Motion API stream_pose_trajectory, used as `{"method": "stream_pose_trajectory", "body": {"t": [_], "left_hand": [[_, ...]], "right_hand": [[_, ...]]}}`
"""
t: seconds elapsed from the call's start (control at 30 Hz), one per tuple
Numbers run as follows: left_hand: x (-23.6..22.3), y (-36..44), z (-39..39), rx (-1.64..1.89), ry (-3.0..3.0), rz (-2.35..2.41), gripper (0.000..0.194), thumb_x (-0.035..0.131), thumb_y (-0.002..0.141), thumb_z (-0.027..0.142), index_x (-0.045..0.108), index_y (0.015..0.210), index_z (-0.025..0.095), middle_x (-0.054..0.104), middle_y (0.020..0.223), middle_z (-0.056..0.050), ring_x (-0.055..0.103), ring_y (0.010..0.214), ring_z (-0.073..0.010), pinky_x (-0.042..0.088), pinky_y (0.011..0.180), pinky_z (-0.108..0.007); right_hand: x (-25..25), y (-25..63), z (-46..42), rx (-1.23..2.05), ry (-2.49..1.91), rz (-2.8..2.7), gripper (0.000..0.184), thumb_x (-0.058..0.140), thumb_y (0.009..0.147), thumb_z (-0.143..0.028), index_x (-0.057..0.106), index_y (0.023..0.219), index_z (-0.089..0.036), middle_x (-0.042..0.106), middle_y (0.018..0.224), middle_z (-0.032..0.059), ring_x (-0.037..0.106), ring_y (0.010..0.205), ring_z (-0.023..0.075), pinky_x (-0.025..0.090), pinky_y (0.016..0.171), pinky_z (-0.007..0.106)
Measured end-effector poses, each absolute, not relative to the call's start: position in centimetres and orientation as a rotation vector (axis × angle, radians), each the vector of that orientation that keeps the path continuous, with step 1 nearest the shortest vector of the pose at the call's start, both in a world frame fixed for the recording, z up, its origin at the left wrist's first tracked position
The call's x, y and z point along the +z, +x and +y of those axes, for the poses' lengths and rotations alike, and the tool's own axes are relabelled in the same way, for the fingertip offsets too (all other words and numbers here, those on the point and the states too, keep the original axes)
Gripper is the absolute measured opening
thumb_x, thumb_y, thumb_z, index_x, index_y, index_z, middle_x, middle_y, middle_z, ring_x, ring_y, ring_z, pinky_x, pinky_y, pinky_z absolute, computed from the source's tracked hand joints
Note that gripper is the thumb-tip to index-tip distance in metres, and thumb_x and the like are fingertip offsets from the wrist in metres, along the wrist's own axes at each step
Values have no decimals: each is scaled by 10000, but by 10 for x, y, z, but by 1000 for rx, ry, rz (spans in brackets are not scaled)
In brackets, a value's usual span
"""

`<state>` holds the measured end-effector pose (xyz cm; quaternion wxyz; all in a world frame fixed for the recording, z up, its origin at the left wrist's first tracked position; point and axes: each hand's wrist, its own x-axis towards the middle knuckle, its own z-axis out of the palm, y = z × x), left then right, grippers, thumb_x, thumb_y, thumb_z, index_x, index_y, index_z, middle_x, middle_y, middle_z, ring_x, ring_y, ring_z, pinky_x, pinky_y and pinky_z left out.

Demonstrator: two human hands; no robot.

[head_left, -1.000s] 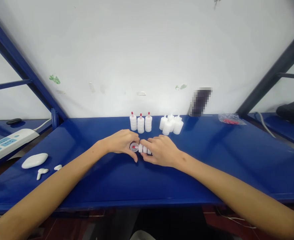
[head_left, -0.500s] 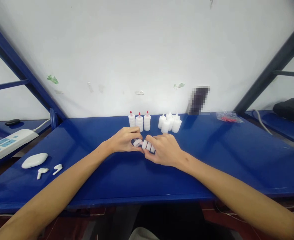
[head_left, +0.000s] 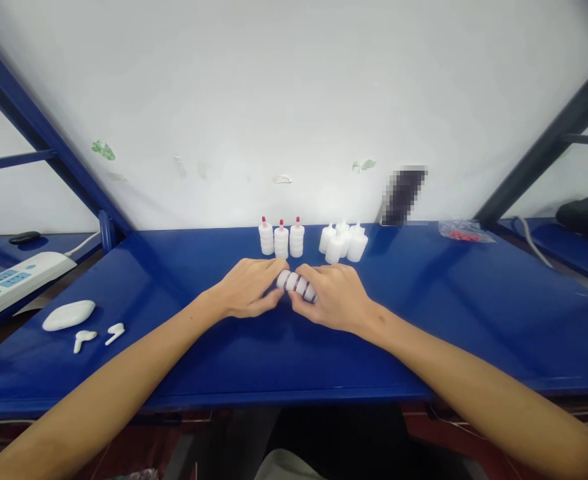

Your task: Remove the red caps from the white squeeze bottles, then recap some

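Low over the middle of the table, a white ribbed bottle [head_left: 301,286] lies tilted on its side between my hands. My right hand [head_left: 337,297] is closed around its right part, thumb below and fingers over the top. At the bottle's left end, the fingers and thumb of my left hand [head_left: 249,287] pinch it. Fingers hide both ends. Behind the hands stand three upright white ribbed bottles with red tips [head_left: 281,241]. To their right is a cluster of several white bottles with bare nozzles [head_left: 344,241].
A clear bag with red pieces [head_left: 464,233] lies at the back right. On the left are a white earbud case [head_left: 69,315], two earbuds [head_left: 115,331] and a power strip [head_left: 14,283]. A pixelated dark object [head_left: 404,197] leans against the wall.
The white piece at my left fingers, tilted and looking like a loop before, now lines up with the ribbed bottle. Both hands stay close together. The view has shifted slightly.
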<state>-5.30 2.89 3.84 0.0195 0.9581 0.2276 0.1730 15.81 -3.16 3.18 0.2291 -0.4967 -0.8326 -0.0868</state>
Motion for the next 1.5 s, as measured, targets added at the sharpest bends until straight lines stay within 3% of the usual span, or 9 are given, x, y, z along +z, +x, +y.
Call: {"method": "stream_pose_trajectory", "body": {"t": [0.27,0.5,0.67,0.87,1.0,1.13,1.23,1.37,1.5], "left_hand": [[31,-40,21,1146,1986,708,286,598,908,446,615,915,161,612,830,-36,554,710,-139,471,649,-266],[15,-10,2,986,1358,716,423,389,935,509,447,1226,207,621,1104,-93,639,944,-220,553,778,-352],[18,-8,-4,955,1193,659,438,472,898,499,456,1243,231,626,1087,-66,652,885,-213,553,731,-335],[11,-8,5,1109,1370,777,326,532,897,473,618,944,162,637,792,-30,611,733,-163,490,643,-249],[10,-22,17,1288,1875,933,315,563,895,444,598,766,159,554,638,15,517,596,-116,424,591,-229],[7,-35,26,961,2468,872,384,622,860,462,624,1133,192,695,872,-15,626,727,-159,464,681,-247],[1,-39,31,788,2591,795,650,618,873,432,394,1456,252,715,1076,-32,677,824,-188,496,756,-266],[-1,-37,33,806,2645,742,581,527,916,304,379,1477,264,652,1279,-48,684,983,-197,505,879,-277],[2,-33,29,874,2723,696,522,473,936,286,425,1452,233,665,1251,-50,673,1017,-183,501,898,-260]], "right_hand": [[24,157,-30,43,-1157,-2180,306,523,926,-408,593,1107,-171,712,919,55,621,691,169,366,581,265],[15,154,-27,312,-1070,-2034,329,608,924,-340,570,1229,-223,545,1100,65,603,831,151,521,720,298],[18,152,-28,273,-1092,-2096,309,626,917,-297,585,1213,-217,573,1070,56,595,823,146,490,687,277],[26,155,-28,24,-1215,-2165,356,723,807,-482,672,1058,-236,681,813,-7,606,674,142,292,520,254],[29,159,-30,57,-1125,-2122,399,721,764,-462,646,1058,-201,665,740,-23,596,622,132,308,530,243],[28,163,-28,152,-1001,-2258,234,558,934,-396,579,1005,-174,691,830,9,580,619,119,316,538,237],[26,164,-23,67,-964,-2399,253,445,1010,-381,558,926,-171,685,833,30,569,630,130,298,537,248],[26,167,-17,-213,-978,-2418,387,329,1050,-387,574,855,-159,686,809,63,586,665,157,291,551,275],[27,171,-14,-344,-879,-2454,448,253,1064,-355,588,850,-149,685,774,74,582,645,158,306,566,288]]}}
